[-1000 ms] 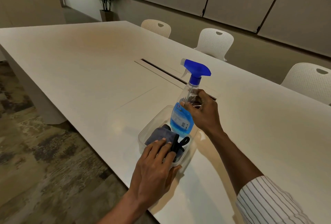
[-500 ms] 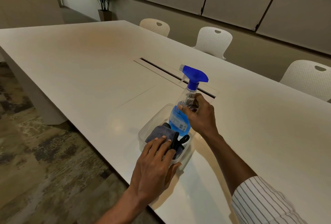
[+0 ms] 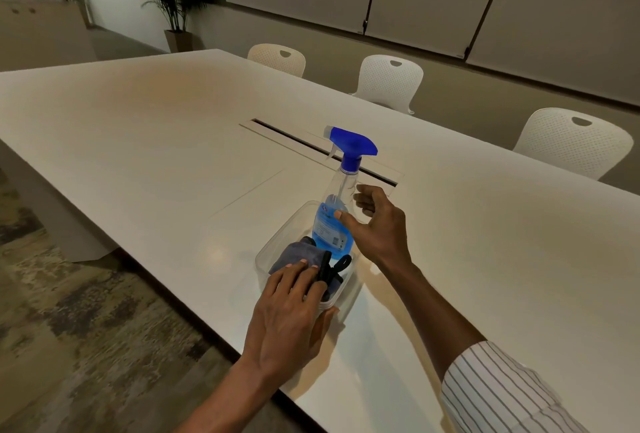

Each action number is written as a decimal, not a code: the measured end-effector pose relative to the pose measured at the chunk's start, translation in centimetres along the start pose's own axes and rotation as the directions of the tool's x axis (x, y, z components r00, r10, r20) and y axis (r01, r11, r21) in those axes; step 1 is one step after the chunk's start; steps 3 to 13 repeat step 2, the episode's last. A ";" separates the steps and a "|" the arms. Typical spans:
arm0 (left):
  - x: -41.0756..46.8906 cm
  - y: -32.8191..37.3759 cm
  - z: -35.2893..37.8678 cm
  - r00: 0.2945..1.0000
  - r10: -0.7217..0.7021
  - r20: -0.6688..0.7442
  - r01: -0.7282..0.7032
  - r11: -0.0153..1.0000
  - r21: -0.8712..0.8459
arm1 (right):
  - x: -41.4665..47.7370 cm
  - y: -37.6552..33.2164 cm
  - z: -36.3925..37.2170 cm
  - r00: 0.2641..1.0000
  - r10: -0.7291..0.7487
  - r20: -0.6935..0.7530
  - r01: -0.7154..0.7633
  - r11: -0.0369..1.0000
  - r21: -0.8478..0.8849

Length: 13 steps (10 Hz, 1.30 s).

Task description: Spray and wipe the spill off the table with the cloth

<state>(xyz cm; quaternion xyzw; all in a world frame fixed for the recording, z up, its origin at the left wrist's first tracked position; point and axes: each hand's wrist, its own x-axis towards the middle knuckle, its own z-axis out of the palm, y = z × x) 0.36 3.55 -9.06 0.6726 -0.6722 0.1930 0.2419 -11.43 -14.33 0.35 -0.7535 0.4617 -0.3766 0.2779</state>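
Note:
A clear spray bottle (image 3: pixel 333 224) with blue liquid and a blue trigger head stands upright in a clear plastic container (image 3: pixel 275 243) near the front edge of the white table (image 3: pixel 138 141). A folded grey cloth (image 3: pixel 294 255) lies in the container beside the bottle. My right hand (image 3: pixel 381 228) hovers just right of the bottle, fingers spread, thumb tip close to the label. Over the container's near rim lies my left hand (image 3: pixel 291 314), its fingertips flat on the cloth and its thumb outside the wall. No spill shows on the table.
A black scissor-like tool (image 3: pixel 337 266) lies in the container next to the cloth. A dark cable slot (image 3: pixel 311 145) runs across the table behind the bottle. Three white chairs (image 3: pixel 389 82) stand along the far side. The floor drops off at the left.
The bottle has come down into the container and now stands on its own. My right hand has opened and let go of it. My left hand stayed on the cloth.

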 end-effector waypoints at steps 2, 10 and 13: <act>1.3 0.3 -1.4 0.998 -0.056 0.025 0.058 0.996 -0.064 | -2.5 0.4 -3.7 0.985 -0.077 -0.154 0.064 0.994 -0.087; 1.3 0.3 -1.4 0.998 -0.056 0.025 0.058 0.996 -0.064 | -2.5 0.4 -3.7 0.985 -0.077 -0.154 0.064 0.994 -0.087; 1.3 0.3 -1.4 0.998 -0.056 0.025 0.058 0.996 -0.064 | -2.5 0.4 -3.7 0.985 -0.077 -0.154 0.064 0.994 -0.087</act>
